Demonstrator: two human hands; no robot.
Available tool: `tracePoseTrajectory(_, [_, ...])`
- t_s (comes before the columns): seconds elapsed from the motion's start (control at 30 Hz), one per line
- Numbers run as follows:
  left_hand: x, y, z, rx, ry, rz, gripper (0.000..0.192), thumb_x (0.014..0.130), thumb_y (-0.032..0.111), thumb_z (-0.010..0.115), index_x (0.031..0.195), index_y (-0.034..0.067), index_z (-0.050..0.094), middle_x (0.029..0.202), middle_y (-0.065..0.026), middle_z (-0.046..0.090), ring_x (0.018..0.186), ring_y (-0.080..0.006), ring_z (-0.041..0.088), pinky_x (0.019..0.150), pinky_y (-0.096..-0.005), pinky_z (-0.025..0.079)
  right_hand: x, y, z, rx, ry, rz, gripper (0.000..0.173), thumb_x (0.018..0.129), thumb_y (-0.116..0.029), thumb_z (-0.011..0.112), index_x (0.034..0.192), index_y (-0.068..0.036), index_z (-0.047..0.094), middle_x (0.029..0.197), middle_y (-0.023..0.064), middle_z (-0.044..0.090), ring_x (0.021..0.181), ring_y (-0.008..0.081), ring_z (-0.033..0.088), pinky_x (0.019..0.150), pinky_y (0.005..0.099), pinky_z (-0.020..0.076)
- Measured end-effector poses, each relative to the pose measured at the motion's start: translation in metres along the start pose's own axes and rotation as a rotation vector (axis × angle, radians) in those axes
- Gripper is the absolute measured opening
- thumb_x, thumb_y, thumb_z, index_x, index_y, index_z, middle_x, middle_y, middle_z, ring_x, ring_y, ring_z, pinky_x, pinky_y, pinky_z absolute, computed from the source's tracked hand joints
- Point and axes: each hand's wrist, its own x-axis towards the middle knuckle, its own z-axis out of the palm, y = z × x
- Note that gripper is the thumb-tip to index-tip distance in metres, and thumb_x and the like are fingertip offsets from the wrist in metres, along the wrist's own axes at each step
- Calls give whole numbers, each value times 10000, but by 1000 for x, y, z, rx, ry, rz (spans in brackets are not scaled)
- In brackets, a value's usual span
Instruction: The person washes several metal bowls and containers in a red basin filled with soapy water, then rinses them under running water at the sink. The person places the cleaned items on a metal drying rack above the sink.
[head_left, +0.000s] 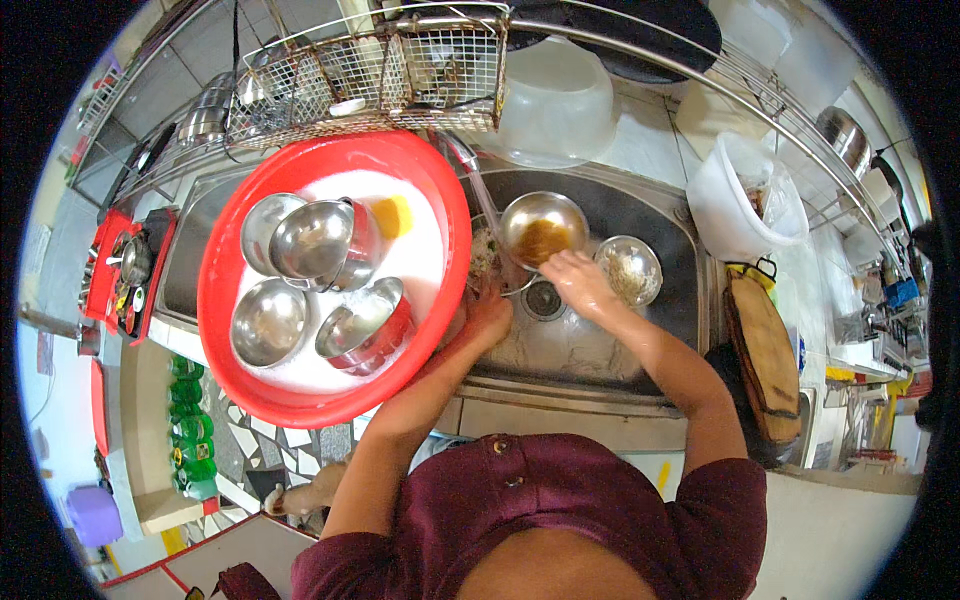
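My right hand (581, 285) has its fingers over the near rim of a stainless steel bowl (562, 210), which holds some brown liquid. My left hand (489, 319) is between the red basin and the sink drain (543, 298), at the near edge of a round container with food scraps (484, 251). Its fingers are partly hidden, so its grip is unclear. Water runs from the faucet (461, 152) beside the steel bowl. To the right, a smaller metal bowl (630, 270) with pale residue lies in the steel sink (517, 360).
Left of the sink stands a large red plastic basin (214, 330) of suds, several metal bowls (270, 322) and a yellow sponge (394, 217). A wire basket (450, 71) hangs above. A translucent tub (559, 105), a white bin (742, 195) and wooden boards (761, 352) border the sink.
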Motion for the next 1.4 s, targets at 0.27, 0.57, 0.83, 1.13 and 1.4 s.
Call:
tracePoseTrajectory(0.27, [33,-46,74,29,109,-34,292,784,105,452,998,26,634,942,-177,647,896,-353,611,931,-595,289,37,-31,58,38,-54,-154,171,756,-109,497,903,-78,579,900,87,591,920,242,563,809,352,429])
tracePoseTrajectory(0.57, [-33,14,25,71,-496,212,303,799,217,520,990,11,633,1066,-207,584,1021,-345,543,925,-529,311,16,-46,38,148,-129,-210,184,733,-91,521,903,-75,588,907,87,591,927,246,556,830,370,425])
tracePoseTrajectory(0.83, [-89,17,-48,-196,-387,285,407,852,344,501,877,-40,631,856,-255,614,807,-381,608,756,-476,451,-12,-57,47,1231,-178,310,247,825,-53,572,1066,-18,532,1014,117,584,928,260,570,833,334,442])
tracePoseTrajectory(1.13, [-89,-2,-43,-974,204,-123,530,856,447,528,1171,24,480,1155,-168,538,998,-272,545,792,-421,471,13,-22,38,1617,-300,288,208,859,-36,529,1067,-41,520,1014,34,582,944,158,542,851,303,413])
tracePoseTrajectory(1.4, [-10,-5,-5,-2046,54,-307,496,862,427,456,1253,125,419,1213,-113,498,1075,-280,518,804,-485,491,13,-38,36,740,-339,-26,251,840,-222,530,773,4,616,801,207,608,801,387,581,716,450,466])
